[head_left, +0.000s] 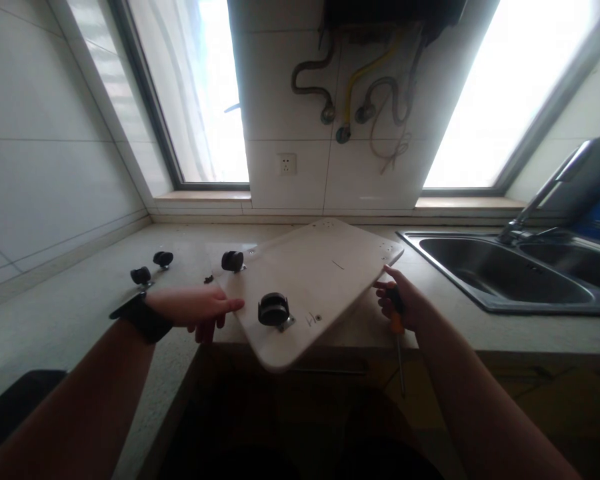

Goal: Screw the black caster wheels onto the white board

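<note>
A white board with rounded corners lies at an angle on the countertop, its near corner jutting past the front edge. Two black caster wheels stand on it, one near the front corner and one at the left. My left hand grips the board's left edge, thumb on top and fingers lower down. In my right hand is a screwdriver with a black and orange handle, its shaft pointing down. The thumb and index finger of that hand are at the board's right edge.
Two loose casters sit on the countertop at the left, with small dark pieces by the board. A steel sink with a faucet is at the right. Pipes and an outlet are on the tiled wall.
</note>
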